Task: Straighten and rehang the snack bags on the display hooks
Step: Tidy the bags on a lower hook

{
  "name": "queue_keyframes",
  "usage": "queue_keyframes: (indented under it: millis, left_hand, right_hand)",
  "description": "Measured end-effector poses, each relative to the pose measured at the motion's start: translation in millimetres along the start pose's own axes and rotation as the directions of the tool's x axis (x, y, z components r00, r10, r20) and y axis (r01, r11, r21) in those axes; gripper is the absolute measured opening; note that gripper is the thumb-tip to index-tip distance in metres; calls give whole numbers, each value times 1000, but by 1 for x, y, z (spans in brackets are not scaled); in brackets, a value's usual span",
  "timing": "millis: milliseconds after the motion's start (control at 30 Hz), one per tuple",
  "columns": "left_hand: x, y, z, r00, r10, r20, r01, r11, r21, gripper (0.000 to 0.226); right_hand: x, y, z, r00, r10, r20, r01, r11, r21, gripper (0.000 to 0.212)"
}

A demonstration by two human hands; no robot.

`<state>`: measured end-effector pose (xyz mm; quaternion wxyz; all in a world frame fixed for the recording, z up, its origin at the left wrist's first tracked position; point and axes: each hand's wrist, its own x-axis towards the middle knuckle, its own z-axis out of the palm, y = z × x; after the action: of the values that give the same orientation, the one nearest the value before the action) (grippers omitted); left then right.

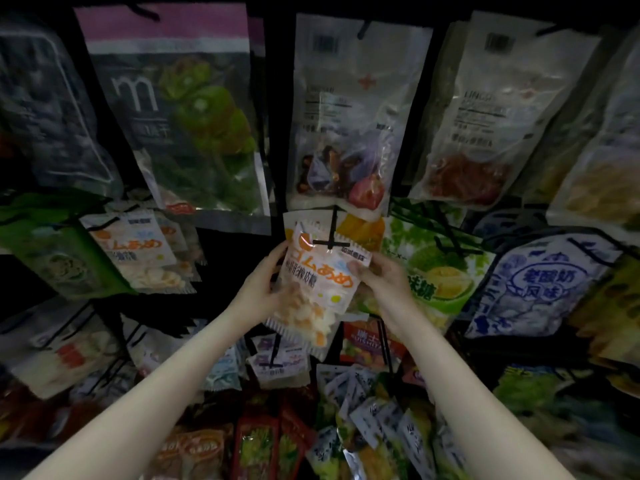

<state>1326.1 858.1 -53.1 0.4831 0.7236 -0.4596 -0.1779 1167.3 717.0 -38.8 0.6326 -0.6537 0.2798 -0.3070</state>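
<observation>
Both forearms reach up mid-frame: left hand (263,285) grips the orange gummy bag (317,289) at its left edge, right hand (377,275) pinches its upper right corner. Its top hole sits at the black hook (330,242), long axis tilted.

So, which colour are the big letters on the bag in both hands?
Orange, on the white snack bag; the head view shows it.

Glossy, crinkly plastic on the orange gummy bag (320,282), sheen catching light; thin black metal display hook (333,233), matt.
</observation>
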Motion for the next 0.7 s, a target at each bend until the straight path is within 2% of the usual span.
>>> queue_keyframes:
  millis: [67,200,333,467,533,567,700]
  left_hand:
    - [-6,3,0,998,54,-21,-54,998,-42,84]
    - [-22,10,-3,991,96,-98,-104,991,-88,69]
    - [-40,9,-19,977,196,-87,-196,981,11,65]
    - [-48,3,-38,965,261,11,-258,948,186,61]
    - [-50,-2,-49,965,262,17,-254,914,315,55]
    - [-51,-4,-56,969,248,-20,-228,917,327,47]
    - [-57,-13,-93,956,138,-257,-108,986,128,5]
  right_hand:
    - [-9,-3,-2,999,24,38,-26,998,60,11]
    - [-18,-13,-2,997,16,80,-19,999,39,15]
    - [-34,-6,4,993,34,112,-36,999,8,15]
    - [-50,12,31,991,88,99,-83,995,-58,13]
    - [-52,6,51,994,22,111,-6,990,-140,20]
    - [-51,0,63,992,-24,127,49,980,-194,24]
    - [-44,-19,124,955,-184,234,263,889,-375,26]
